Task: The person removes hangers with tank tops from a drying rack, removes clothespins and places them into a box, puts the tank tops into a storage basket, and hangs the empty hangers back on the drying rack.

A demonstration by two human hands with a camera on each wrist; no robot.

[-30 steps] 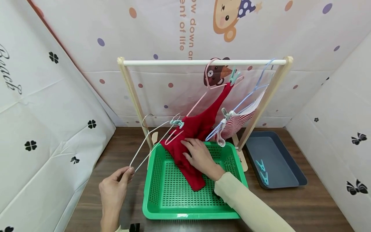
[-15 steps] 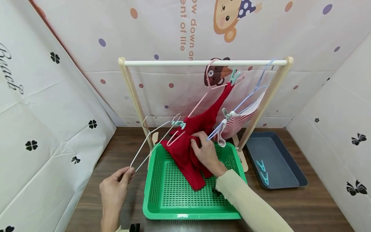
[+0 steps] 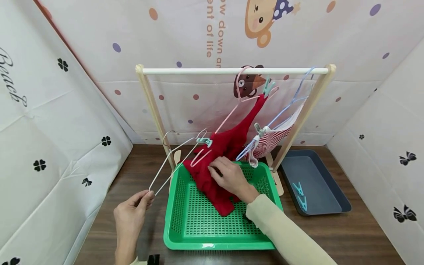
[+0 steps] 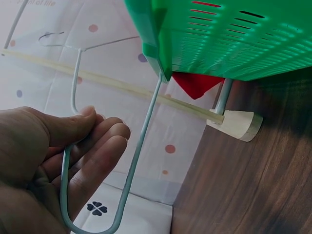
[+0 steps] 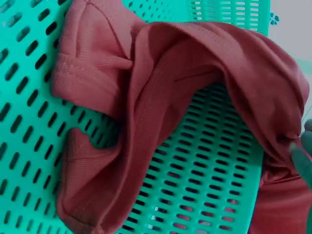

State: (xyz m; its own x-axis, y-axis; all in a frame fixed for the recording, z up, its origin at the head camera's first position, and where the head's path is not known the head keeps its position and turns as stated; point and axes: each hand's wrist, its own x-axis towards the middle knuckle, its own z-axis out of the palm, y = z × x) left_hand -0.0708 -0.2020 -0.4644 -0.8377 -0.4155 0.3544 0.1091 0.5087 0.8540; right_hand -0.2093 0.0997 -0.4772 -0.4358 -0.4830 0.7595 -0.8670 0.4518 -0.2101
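At lower left my left hand (image 3: 132,213) pinches one end of a white wire hanger (image 3: 160,169), thumb against fingers. In the left wrist view the hanger's rounded end (image 4: 130,187) loops past the fingers. My right hand (image 3: 230,176) pinches a fold of a red garment (image 3: 208,186), whose lower part drapes into the green basket (image 3: 218,246). Ribbed cuffs of the garment (image 5: 92,80) show in the right wrist view. A pink hanger (image 3: 226,118) bears the garment, with one clothespin (image 3: 267,89) high on the right and another (image 3: 205,141) at lower left.
A wooden rack with a white bar (image 3: 192,71) stands behind the basket. On its right a blue hanger (image 3: 281,110) carries a red-striped cloth (image 3: 271,143). A grey tray (image 3: 326,191) with light-blue clothespins (image 3: 300,198) lies right. Printed sheets wall the back and sides.
My right hand first lay on the red garment with spread fingers, then gripped a fold and shifted slightly; the garment's lower part bunched up in the basket. The left hand has stayed put.
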